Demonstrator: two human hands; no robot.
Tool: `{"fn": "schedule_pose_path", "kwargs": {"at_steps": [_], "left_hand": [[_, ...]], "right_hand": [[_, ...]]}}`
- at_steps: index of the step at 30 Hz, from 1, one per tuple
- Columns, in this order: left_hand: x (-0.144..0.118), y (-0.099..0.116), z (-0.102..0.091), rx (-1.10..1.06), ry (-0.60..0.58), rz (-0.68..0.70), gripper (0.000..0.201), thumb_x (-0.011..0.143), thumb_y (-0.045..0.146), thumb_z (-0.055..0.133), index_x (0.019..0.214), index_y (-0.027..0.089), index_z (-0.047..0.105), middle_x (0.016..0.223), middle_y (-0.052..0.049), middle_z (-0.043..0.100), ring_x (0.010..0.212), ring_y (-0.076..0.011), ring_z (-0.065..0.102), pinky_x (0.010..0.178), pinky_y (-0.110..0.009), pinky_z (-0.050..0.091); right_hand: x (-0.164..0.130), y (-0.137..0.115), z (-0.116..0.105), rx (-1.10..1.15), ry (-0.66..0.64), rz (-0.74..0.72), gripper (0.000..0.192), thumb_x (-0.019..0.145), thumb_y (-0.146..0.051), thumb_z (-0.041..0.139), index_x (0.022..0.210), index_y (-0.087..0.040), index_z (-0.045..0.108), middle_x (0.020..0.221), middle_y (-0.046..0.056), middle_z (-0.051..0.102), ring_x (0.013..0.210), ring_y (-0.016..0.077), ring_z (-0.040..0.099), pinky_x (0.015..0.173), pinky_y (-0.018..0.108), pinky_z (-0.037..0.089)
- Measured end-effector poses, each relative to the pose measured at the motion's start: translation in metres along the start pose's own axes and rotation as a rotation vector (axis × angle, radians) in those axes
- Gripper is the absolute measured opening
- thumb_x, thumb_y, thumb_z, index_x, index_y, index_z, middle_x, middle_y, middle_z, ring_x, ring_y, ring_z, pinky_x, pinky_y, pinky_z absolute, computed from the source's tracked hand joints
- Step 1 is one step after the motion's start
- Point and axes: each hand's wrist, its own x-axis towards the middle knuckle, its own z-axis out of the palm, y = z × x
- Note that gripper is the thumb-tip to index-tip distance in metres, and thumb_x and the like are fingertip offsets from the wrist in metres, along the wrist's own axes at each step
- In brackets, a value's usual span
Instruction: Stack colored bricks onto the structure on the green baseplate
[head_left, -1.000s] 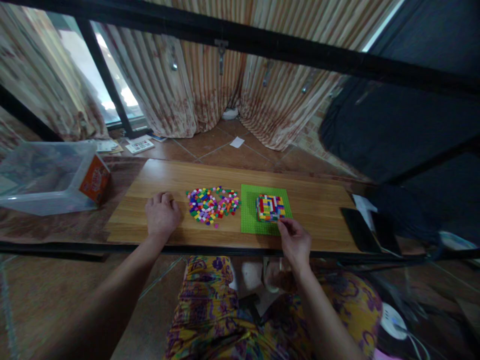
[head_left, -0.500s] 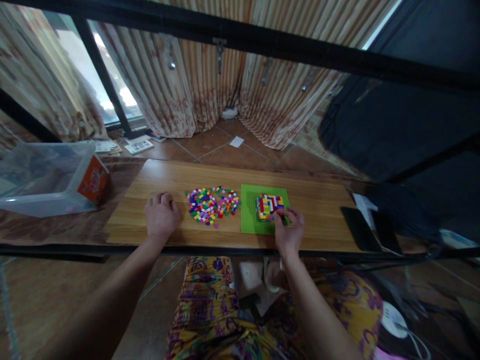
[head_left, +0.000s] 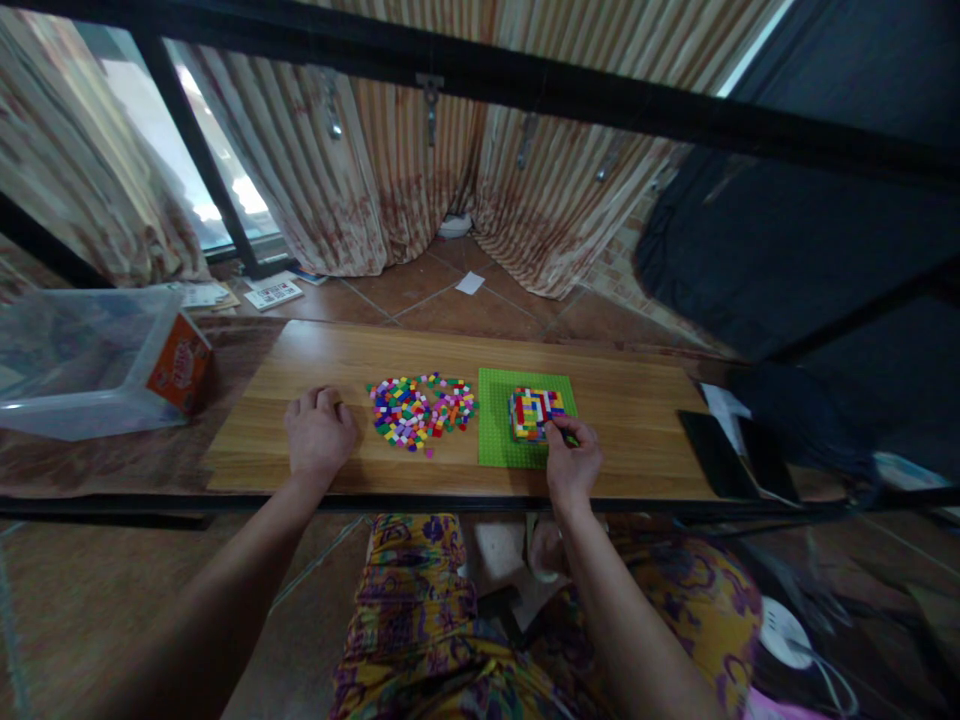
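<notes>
I can read no text here; the orange label (head_left: 177, 362) on the plastic bin (head_left: 82, 360) is too blurred.

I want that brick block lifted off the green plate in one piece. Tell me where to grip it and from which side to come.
Probably best to pinch the multicoloured brick block low on its two opposite side walls, coming from above and from the near edge, where the right hand already touches its corner. It stands square on the green baseplate, with bare plate around it, so the fingers have room. The left hand could press the plate down.
</notes>
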Motion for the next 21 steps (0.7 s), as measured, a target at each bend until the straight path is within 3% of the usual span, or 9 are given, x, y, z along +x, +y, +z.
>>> {"fn": "schedule_pose_path", "kwargs": {"at_steps": [8, 14, 21], "left_hand": [[0.0, 0.003, -0.005, -0.034, -0.033, -0.02, 0.032, 0.085, 0.026, 0.042, 0.105, 0.012, 0.062, 0.115, -0.019, 0.062, 0.108, -0.0334, 0.055, 0.094, -0.047, 0.039], [0.001, 0.003, -0.006, -0.021, -0.046, -0.011, 0.031, 0.085, 0.026, 0.042, 0.103, 0.012, 0.063, 0.114, -0.019, 0.063, 0.11, -0.0337, 0.055, 0.095, -0.047, 0.039], [0.0, 0.0, 0.0, -0.014, -0.01, 0.002, 0.033, 0.085, 0.027, 0.041, 0.105, 0.012, 0.063, 0.113, -0.019, 0.063, 0.106, -0.0334, 0.055, 0.093, -0.048, 0.039]], "right_hand": [[-0.001, -0.003, 0.002, -0.042, 0.026, -0.034, 0.016, 0.076, -0.033, 0.062, 0.078, -0.018, 0.065, 0.089, 0.007, 0.066, 0.092, 0.0201, 0.058, 0.087, 0.036, 0.044], [0.002, 0.004, 0.007, 0.04, 0.041, 0.076, 0.016, 0.072, -0.033, 0.063, 0.075, -0.017, 0.064, 0.085, 0.005, 0.064, 0.083, 0.0178, 0.057, 0.083, 0.034, 0.045], [0.004, 0.011, 0.009, 0.07, 0.012, 0.093, 0.018, 0.072, -0.035, 0.064, 0.074, -0.017, 0.063, 0.083, 0.005, 0.065, 0.083, 0.0176, 0.057, 0.083, 0.033, 0.045]]}}
